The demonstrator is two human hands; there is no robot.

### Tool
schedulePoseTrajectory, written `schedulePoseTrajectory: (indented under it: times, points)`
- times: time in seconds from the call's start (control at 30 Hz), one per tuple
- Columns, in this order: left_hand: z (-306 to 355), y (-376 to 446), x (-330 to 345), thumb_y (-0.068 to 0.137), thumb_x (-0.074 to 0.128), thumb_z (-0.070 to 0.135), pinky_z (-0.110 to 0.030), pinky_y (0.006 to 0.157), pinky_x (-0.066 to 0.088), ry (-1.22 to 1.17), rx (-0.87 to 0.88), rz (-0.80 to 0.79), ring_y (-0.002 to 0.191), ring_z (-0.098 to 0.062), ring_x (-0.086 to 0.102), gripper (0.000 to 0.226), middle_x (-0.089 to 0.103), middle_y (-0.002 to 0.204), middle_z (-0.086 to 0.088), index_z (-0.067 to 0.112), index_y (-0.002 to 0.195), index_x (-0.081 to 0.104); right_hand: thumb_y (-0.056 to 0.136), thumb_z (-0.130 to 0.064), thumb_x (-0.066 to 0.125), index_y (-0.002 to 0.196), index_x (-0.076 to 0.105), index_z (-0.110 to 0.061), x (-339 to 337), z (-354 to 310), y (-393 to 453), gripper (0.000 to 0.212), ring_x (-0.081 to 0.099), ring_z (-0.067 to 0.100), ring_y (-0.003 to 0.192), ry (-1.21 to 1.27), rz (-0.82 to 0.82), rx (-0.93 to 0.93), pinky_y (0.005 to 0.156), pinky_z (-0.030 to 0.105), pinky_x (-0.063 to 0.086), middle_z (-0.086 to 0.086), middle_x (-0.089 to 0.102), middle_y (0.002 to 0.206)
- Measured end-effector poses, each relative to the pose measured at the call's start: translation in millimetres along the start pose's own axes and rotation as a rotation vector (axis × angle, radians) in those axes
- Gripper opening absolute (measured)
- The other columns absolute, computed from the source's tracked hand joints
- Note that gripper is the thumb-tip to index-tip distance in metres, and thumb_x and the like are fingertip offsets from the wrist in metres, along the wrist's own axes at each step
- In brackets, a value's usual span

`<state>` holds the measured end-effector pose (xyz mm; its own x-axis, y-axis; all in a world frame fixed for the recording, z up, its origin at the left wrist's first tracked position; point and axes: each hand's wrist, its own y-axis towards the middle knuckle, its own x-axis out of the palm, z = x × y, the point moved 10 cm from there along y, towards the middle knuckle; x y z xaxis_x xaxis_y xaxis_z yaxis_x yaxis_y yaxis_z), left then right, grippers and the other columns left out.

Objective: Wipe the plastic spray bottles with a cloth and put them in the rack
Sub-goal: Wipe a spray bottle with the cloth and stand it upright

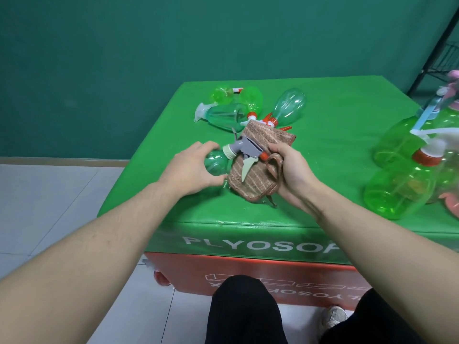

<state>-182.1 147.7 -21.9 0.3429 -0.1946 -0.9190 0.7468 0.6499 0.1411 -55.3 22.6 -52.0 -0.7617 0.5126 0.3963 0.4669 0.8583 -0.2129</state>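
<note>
Two hands work above the green table (323, 150): left hand (191, 167) grips the spray bottle (216, 163) on its side; right hand (290, 170) clamps the brown cloth (250, 177) under its trigger head.

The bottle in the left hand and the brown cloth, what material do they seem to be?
Bottle: apparently thin clear plastic, green-tinted and glossy, since light passes through it; its grey spray head looks like opaque matte plastic.
Cloth: seemingly woven textile, brown with pale stripes, dull and folding softly.
</note>
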Motion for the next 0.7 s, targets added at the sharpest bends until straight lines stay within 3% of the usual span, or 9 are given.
schedulePoseTrajectory:
  times: [0.07,0.2,0.37,0.47,0.57,0.63,0.7]
  points:
    - [-0.6,-0.7,-1.8,0.074,0.079,0.056,-0.032,0.092,0.046,-0.006,-0.010,0.010,0.107,-0.017,0.054,0.081,0.054,0.121,0.006,0.030,0.144,0.046,0.108,-0.022,0.036,0.113,0.060,-0.010,-0.1,2.6,-4.9,0.027,0.069,0.027,0.091,0.013,0.006,0.006,0.095,0.048,0.055,0.014,0.074,0.101]
    - [5.8,-3.8,-2.7,0.077,0.080,0.053,-0.034,0.091,0.046,0.050,0.000,0.010,0.117,-0.023,0.057,0.079,0.056,0.133,0.001,0.031,0.144,0.046,0.107,-0.021,0.038,0.104,0.061,-0.010,-2.8,9.8,-15.0,0.026,0.069,0.021,0.077,-0.003,0.036,0.030,0.090,0.042,0.056,0.010,0.075,0.086]
    - [8.3,-12.6,-8.5,0.079,0.078,0.054,-0.032,0.082,0.047,0.084,-0.036,0.025,0.107,-0.022,0.059,0.077,0.056,0.134,0.001,0.033,0.145,0.044,0.107,-0.020,0.036,0.100,0.060,-0.010,-8.1,13.0,-25.3,0.027,0.065,0.012,0.059,-0.032,0.032,0.066,0.067,0.030,0.053,0.004,0.071,0.076]
    - [6.0,-20.9,-13.4,0.078,0.078,0.056,-0.035,0.081,0.051,0.065,-0.055,0.032,0.102,-0.021,0.060,0.077,0.059,0.131,0.001,0.036,0.144,0.042,0.106,-0.021,0.038,0.093,0.061,-0.014,-14.8,8.0,-27.0,0.027,0.064,0.015,0.064,-0.149,0.089,0.027,0.072,0.033,0.054,0.003,0.070,0.074]
    - [9.2,-28.2,-12.5,0.078,0.077,0.060,-0.038,0.091,0.051,0.167,-0.013,-0.001,0.116,-0.023,0.060,0.076,0.060,0.136,0.000,0.036,0.142,0.043,0.106,-0.027,0.042,0.099,0.065,-0.019,-26.1,-6.4,-28.9,0.026,0.068,0.021,0.085,-0.356,0.179,-0.079,0.089,0.039,0.054,0.004,0.073,0.092]
    - [10.3,-31.2,-11.4,0.078,0.078,0.060,-0.039,0.096,0.049,0.167,0.010,-0.019,0.124,-0.023,0.056,0.076,0.058,0.140,0.000,0.034,0.142,0.045,0.107,-0.026,0.044,0.104,0.064,-0.027,-26.5,-16.2,-35.2,0.021,0.067,0.018,0.092,-0.428,0.176,-0.163,0.090,0.034,0.053,0.000,0.073,0.101]
    - [11.4,-34.0,-10.5,0.078,0.079,0.057,-0.038,0.100,0.048,0.102,0.025,-0.023,0.126,-0.020,0.054,0.077,0.054,0.144,0.004,0.031,0.143,0.047,0.107,-0.024,0.045,0.104,0.062,-0.033,-18.4,-20.8,-44.2,0.019,0.065,0.010,0.084,-0.533,0.110,-0.227,0.083,0.029,0.055,-0.003,0.071,0.096]
